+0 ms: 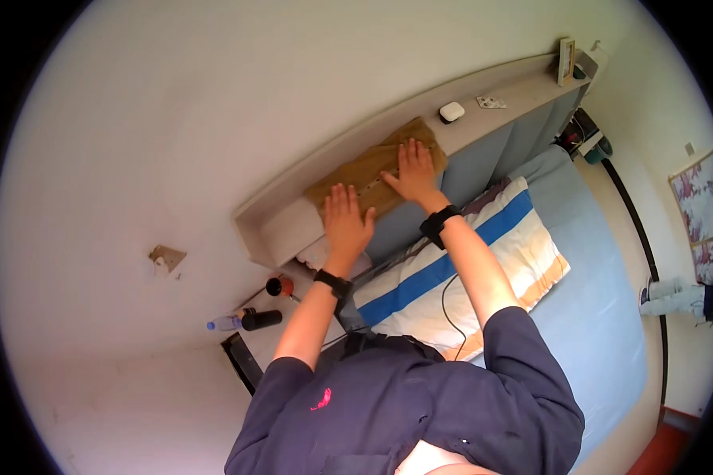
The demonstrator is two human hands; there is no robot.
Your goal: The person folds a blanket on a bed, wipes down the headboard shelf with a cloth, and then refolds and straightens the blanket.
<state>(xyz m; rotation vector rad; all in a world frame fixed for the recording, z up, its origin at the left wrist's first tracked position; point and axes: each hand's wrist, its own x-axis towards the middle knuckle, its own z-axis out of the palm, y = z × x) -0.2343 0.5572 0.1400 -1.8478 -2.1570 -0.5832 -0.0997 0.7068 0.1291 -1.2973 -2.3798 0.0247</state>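
Note:
A folded brown cloth point(380, 165) lies across the headboard shelf and hangs slightly over its front edge. A line of small dark marks runs along its middle; I cannot tell whether they are buttons or print. My left hand point(345, 226) rests flat on the cloth's left part, fingers stretched out. Farther right, my right hand point(414, 174) also lies flat on it, with the fingers spread and the thumb pointing left. Neither hand grips the cloth. Each wrist wears a black band.
On the headboard shelf point(523, 93) are a white-topped case point(451, 112), a patterned piece point(491, 102) and a frame point(566, 62). A striped pillow point(404, 299) lies on the blue bed point(590, 261). At left stand a red cup point(285, 286), black bottle point(262, 319) and clear bottle point(224, 323).

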